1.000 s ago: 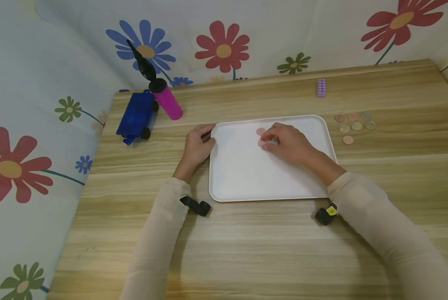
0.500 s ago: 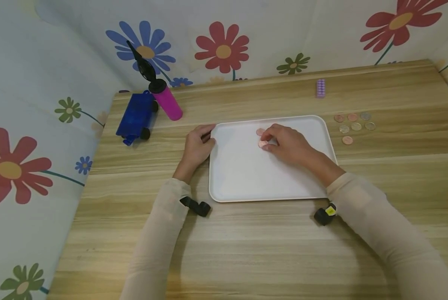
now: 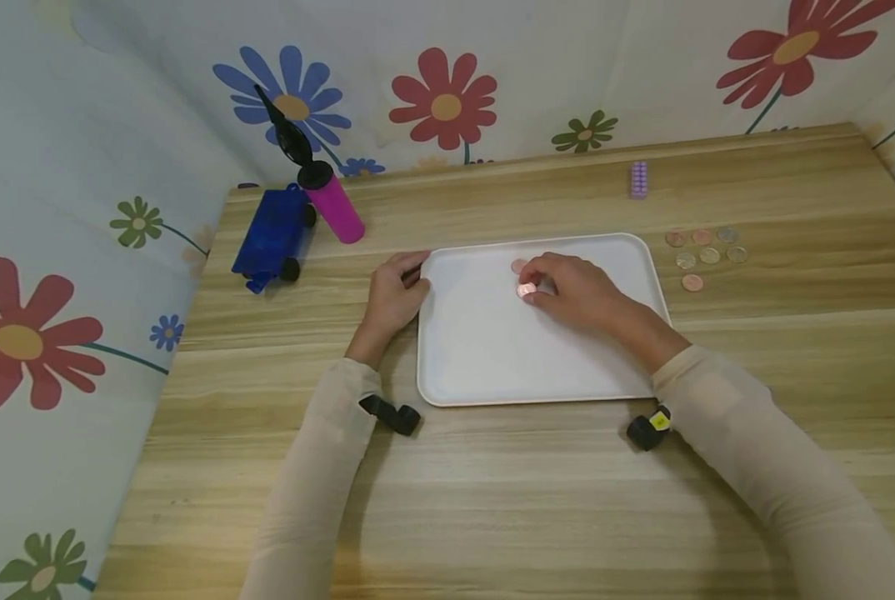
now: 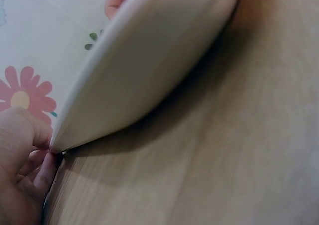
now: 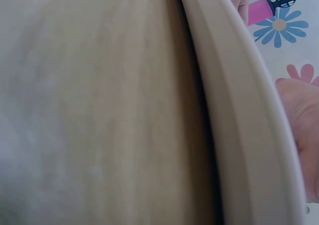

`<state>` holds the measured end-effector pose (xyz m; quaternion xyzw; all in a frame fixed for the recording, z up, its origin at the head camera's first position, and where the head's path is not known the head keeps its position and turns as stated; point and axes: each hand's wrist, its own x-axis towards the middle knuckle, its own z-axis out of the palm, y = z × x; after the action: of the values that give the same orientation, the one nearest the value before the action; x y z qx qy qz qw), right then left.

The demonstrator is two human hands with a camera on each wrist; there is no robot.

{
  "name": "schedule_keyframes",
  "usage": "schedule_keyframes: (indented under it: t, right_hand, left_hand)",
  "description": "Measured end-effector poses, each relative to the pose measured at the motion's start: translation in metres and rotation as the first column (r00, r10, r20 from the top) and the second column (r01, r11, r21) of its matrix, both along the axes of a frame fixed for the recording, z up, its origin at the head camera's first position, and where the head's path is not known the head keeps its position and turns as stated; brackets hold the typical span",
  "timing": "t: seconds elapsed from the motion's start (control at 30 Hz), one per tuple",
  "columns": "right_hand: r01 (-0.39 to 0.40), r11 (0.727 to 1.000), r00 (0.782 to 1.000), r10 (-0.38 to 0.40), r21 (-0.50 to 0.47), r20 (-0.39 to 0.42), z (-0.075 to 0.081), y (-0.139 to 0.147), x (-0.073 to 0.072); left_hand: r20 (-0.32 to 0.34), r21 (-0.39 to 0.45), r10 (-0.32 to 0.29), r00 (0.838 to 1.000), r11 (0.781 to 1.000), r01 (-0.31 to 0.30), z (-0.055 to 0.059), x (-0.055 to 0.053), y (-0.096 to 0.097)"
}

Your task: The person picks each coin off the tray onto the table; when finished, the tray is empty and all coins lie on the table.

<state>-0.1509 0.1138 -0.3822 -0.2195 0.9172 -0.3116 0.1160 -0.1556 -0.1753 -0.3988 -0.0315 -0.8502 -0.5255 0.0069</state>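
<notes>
A white rectangular tray (image 3: 485,350) lies on the wooden table. My left hand (image 3: 395,298) holds the tray's far left corner; in the left wrist view, thumb and fingers of that hand (image 4: 22,165) close on the rim. Above the tray, my right hand (image 3: 578,287) pinches a shiny copper coin (image 3: 526,290) between thumb and fingertips. Another copper coin (image 3: 518,266) lies just beyond it on the tray, partly covered by the fingers. In the right wrist view the tray wall (image 5: 239,105) hides the fingertips, and only part of the right hand (image 5: 301,130) shows.
Several copper and silvery coins (image 3: 709,256) lie right of the tray. Behind them is a purple studded brick (image 3: 638,180). At the back left sit a blue toy cart (image 3: 271,237) and a pink and black hand pump (image 3: 335,208). A flowered cloth (image 3: 522,83) hangs behind the table.
The coin at my right fingertips has shifted very slightly to the right and now catches more light. My left hand stays at the tray's corner.
</notes>
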Motion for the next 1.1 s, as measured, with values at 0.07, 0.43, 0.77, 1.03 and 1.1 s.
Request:
schedule_keyframes:
  t: [0.07, 0.43, 0.77, 1.03, 1.1]
  right_hand:
    - [-0.013, 1.0, 1.0, 0.013, 0.013, 0.002, 0.0, 0.001, 0.0]
    - [-0.087, 0.996, 0.996, 0.087, -0.006, -0.035, -0.005, 0.004, -0.002]
    - [-0.077, 0.992, 0.996, 0.081, -0.099, 0.036, -0.008, 0.01, -0.005]
    - [-0.057, 0.988, 0.996, 0.065, -0.142, 0.057, -0.008, 0.012, -0.004]
    - [-0.055, 0.987, 0.996, 0.065, -0.151, 0.061, -0.008, 0.012, -0.004]
  left_hand:
    - [0.002, 0.001, 0.0, 1.0, 1.0, 0.0, 0.0, 0.0, 0.0]
    - [0.008, 0.001, 0.001, 1.0, 1.0, -0.001, -0.001, 0.001, 0.001]
    - [0.0, 0.009, 0.003, 1.0, 1.0, -0.003, 0.0, 0.001, 0.001]
    - [-0.003, 0.014, -0.004, 1.0, 1.0, 0.004, 0.0, -0.001, 0.0]
    - [0.001, 0.013, -0.007, 1.0, 1.0, 0.007, -0.001, 0.0, 0.0]
